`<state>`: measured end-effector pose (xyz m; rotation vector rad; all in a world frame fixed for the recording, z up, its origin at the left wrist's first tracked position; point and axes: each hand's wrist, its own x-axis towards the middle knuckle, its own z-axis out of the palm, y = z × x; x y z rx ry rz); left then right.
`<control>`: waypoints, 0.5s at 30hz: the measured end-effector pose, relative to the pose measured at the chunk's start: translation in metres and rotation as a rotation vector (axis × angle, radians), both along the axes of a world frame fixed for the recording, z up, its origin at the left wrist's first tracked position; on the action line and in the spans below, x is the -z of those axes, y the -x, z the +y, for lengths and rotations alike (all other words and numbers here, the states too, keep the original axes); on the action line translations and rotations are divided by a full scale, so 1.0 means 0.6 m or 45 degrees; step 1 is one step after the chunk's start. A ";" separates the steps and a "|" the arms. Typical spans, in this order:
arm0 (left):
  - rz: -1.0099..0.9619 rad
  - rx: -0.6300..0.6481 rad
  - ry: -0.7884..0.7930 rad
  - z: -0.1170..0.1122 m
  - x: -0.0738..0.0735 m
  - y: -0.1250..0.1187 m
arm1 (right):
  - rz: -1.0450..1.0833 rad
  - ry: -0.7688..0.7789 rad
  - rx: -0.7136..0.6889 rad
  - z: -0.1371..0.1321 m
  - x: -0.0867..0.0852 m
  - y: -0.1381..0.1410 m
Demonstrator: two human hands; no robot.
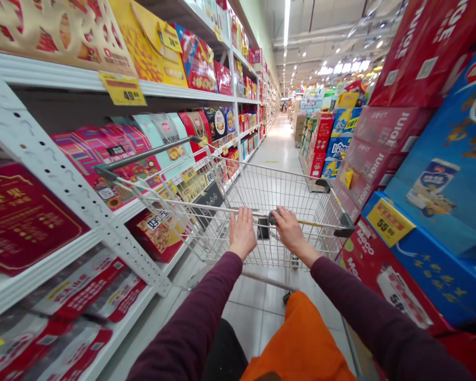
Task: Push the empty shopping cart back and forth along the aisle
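Note:
A wire shopping cart [206,211] stands right in front of me, with its grey handle bar [150,153] off to the left. My left hand [243,231] is closed over the near top rail, fingers pointing forward and close together. Beside it, my right hand [290,233] curls round the same rail, at a small dark grey fitting [274,217] partly covered by the fingers. Between the two hands a small dark square panel [263,228] shows against the wires. I see no goods in the basket.
White shelving [143,264] with boxed goods runs close along the left. Stacked red cartons [384,129] and blue gift boxes [448,159] crowd the right side. A tiled aisle [275,143] leads ahead. A cart wheel [287,297] sits near my orange garment [301,344].

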<state>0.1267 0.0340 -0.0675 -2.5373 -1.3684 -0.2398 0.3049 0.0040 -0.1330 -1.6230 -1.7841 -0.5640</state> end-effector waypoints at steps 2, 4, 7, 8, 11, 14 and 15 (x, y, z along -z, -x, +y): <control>-0.026 -0.057 -0.015 0.007 -0.002 0.024 | -0.008 0.002 -0.015 -0.007 0.001 -0.011; -0.070 -0.168 -0.042 0.014 -0.002 0.051 | -0.005 -0.016 0.002 -0.026 0.008 -0.038; -0.078 -0.206 -0.051 0.016 0.002 0.079 | 0.016 -0.063 0.076 -0.052 0.021 -0.075; -0.071 -0.194 -0.042 0.014 0.003 0.083 | 0.022 -0.078 0.100 -0.055 0.022 -0.078; -0.072 -0.188 -0.007 0.007 0.006 0.084 | 0.026 -0.084 0.107 -0.040 0.016 -0.047; -0.073 -0.187 0.026 0.001 0.005 0.082 | 0.041 -0.031 0.022 0.002 -0.006 0.030; -0.072 -0.189 0.035 0.000 0.004 0.083 | 0.044 -0.009 -0.011 0.016 -0.015 0.056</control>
